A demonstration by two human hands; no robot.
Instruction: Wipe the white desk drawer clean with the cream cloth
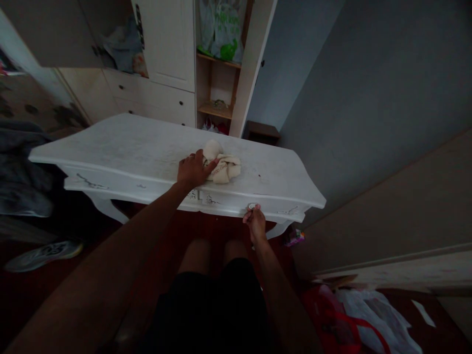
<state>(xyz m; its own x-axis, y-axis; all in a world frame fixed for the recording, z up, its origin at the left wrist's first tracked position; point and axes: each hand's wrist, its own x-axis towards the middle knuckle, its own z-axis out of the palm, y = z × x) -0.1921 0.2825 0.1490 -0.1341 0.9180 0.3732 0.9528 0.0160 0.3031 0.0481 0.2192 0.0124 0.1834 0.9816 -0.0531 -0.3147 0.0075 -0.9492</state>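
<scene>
A white table [121,147] with a carved front stands before me. On its top lies a bunched cream cloth [223,164]. My left hand [192,170] rests at the cloth's left side, fingers curled onto it. My right hand [254,221] is lower, at the table's front, with its fingers pinched round a small round drawer knob [252,206].
A cream wardrobe [169,44] with open shelves and a green-printed plastic bag [223,29] stands behind the table. A grey wall is on the right. A sneaker [44,253] lies on the dark floor at left, red and white bags [354,319] at lower right.
</scene>
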